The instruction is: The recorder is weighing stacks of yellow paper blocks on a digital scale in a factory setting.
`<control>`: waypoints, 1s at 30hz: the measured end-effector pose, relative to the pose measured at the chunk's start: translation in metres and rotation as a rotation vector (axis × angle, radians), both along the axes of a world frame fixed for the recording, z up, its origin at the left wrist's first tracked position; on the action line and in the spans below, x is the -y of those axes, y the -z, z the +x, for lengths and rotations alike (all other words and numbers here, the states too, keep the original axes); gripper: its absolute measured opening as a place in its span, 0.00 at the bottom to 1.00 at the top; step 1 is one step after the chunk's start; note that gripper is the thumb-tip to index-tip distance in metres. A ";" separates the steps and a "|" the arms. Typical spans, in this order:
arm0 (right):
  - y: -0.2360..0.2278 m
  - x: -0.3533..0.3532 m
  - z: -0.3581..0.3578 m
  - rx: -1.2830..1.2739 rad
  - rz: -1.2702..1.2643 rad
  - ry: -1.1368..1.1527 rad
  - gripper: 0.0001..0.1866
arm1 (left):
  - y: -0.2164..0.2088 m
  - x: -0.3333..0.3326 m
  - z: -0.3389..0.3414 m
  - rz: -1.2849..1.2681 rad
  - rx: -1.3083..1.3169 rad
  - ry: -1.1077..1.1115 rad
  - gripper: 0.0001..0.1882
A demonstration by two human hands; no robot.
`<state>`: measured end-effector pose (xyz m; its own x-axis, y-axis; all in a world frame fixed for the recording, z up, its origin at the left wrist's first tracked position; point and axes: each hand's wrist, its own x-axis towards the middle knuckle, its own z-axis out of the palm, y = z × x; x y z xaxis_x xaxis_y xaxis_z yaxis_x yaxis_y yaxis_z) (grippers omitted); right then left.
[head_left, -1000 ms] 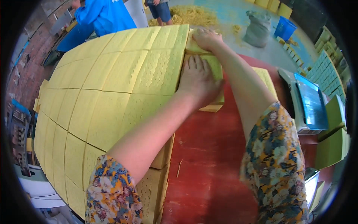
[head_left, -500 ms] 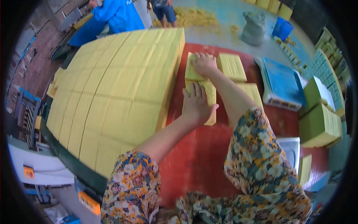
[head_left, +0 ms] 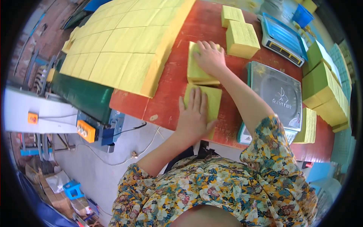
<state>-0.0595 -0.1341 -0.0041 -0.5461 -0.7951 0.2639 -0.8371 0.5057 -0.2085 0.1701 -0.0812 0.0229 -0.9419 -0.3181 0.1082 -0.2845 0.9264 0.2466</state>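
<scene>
near yellow block (head_left: 213, 99): 7 o'clock part under left hand (head_left: 194, 118) | far yellow block (head_left: 196, 70): 1 o'clock part under right hand (head_left: 211, 60) | yellow slab (head_left: 126, 41), 11 o'clock: cut off by top edge | grey-topped scale (head_left: 276, 90), 3 o'clock: front partly behind right sleeve (head_left: 272, 147) | grey sack (head_left: 271, 8), 1 o'clock: top cut off

On my feed, the left hand (head_left: 194, 117) lies flat on the nearer yellow paper stack (head_left: 214, 99), the right hand (head_left: 210, 59) on the farther stack (head_left: 196, 73), atop the red table (head_left: 174, 72).
</scene>
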 end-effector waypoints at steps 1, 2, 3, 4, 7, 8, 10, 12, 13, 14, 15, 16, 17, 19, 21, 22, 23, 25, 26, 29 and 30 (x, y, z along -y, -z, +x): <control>-0.003 -0.014 0.014 -0.011 -0.044 -0.011 0.29 | -0.003 -0.010 0.013 0.011 -0.007 0.000 0.49; 0.000 -0.029 0.024 0.009 -0.053 -0.016 0.31 | -0.007 -0.021 0.026 0.017 -0.028 0.010 0.49; 0.004 -0.047 0.027 -0.018 -0.035 -0.001 0.32 | -0.009 -0.031 0.032 -0.024 -0.022 0.058 0.46; -0.002 -0.063 0.041 0.032 -0.019 0.020 0.32 | -0.008 -0.038 0.042 -0.019 -0.043 0.054 0.45; -0.003 -0.098 0.067 0.030 -0.008 0.104 0.32 | -0.002 -0.055 0.067 0.000 -0.078 0.131 0.46; -0.004 -0.105 0.072 0.031 -0.004 0.113 0.32 | -0.002 -0.055 0.072 -0.027 -0.096 0.100 0.46; -0.020 -0.114 0.092 0.013 -0.152 0.068 0.31 | -0.001 -0.056 0.086 -0.013 -0.078 0.175 0.47; -0.048 -0.140 0.125 0.034 -0.473 0.005 0.26 | -0.001 -0.055 0.095 -0.007 -0.080 0.168 0.47; -0.053 -0.163 0.148 0.014 -0.573 0.034 0.22 | -0.002 -0.055 0.097 -0.002 -0.083 0.188 0.47; -0.054 -0.185 0.176 0.213 -0.696 0.019 0.19 | 0.000 -0.054 0.100 0.011 -0.074 0.191 0.47; -0.032 -0.222 0.194 0.416 -0.755 0.076 0.14 | 0.003 -0.054 0.100 0.063 -0.116 0.206 0.48; 0.000 -0.269 0.214 0.558 -0.720 0.135 0.12 | 0.005 -0.052 0.100 0.070 -0.117 0.226 0.48; 0.025 -0.300 0.228 0.699 -0.684 0.206 0.10 | 0.007 -0.051 0.097 0.089 -0.151 0.239 0.48; 0.035 -0.297 0.275 1.263 -0.865 0.576 0.12 | 0.009 -0.052 0.093 0.172 -0.175 0.287 0.50; 0.094 -0.288 0.273 1.970 -1.030 0.574 0.19 | 0.012 -0.045 0.096 0.158 -0.237 0.255 0.49; 0.111 -0.276 0.271 2.099 -1.092 0.310 0.21 | 0.010 -0.042 0.096 0.195 -0.265 0.269 0.49; 0.108 -0.261 0.273 2.114 -1.110 0.260 0.21 | 0.011 -0.038 0.101 0.116 -0.252 0.274 0.48; 0.095 -0.244 0.278 2.057 -1.184 0.138 0.22 | 0.012 -0.029 0.102 0.049 -0.220 0.295 0.45; 0.090 -0.247 0.276 2.011 -1.163 0.128 0.23 | 0.016 -0.028 0.100 0.074 -0.211 0.304 0.44; 0.043 -0.285 0.283 1.777 -1.038 0.116 0.31 | 0.020 -0.023 0.106 0.291 -0.282 0.264 0.44; 0.020 -0.295 0.283 1.753 -1.054 0.126 0.31 | 0.022 -0.026 0.109 0.476 -0.350 0.208 0.43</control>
